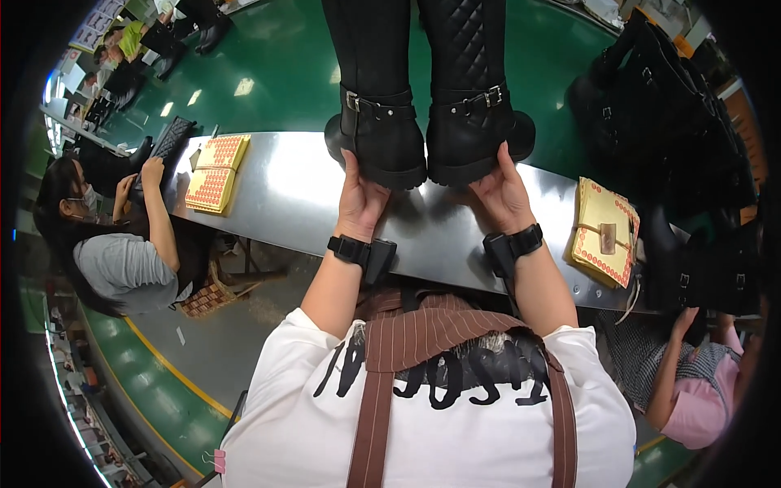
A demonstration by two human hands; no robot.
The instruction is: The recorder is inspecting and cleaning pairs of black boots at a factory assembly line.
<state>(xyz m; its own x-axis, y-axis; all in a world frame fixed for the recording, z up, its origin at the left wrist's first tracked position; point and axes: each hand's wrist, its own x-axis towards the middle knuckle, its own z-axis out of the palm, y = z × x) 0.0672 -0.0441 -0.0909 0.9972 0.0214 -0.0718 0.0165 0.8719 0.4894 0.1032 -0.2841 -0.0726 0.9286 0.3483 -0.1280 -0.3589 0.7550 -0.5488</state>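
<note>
Your brown pinstriped apron (419, 337) and white shirt (476, 451) sit closest to the head camera, and both your forearms reach forward from them, nearly parallel, over the shiny metal table (293, 183). Each wrist carries a black strapped device, the left one (362, 254) and the right one (512, 246). Your left hand (363, 199) is closed on the left-hand boot (382, 138), thumb raised along its side, palm turned inward and up; your right hand (502, 195) mirrors it, gripping the right-hand boot (464, 138) low near the sole. Most of your fingers are hidden beneath. Both black, buckled boots stand side by side between your hands, heels toward you, toes turned outward, at the table's far edge; you cannot tell whether their soles touch the metal. One yellow paper stack (215, 175) lies to your left, another yellow stack (604, 236) to your right.
</note>
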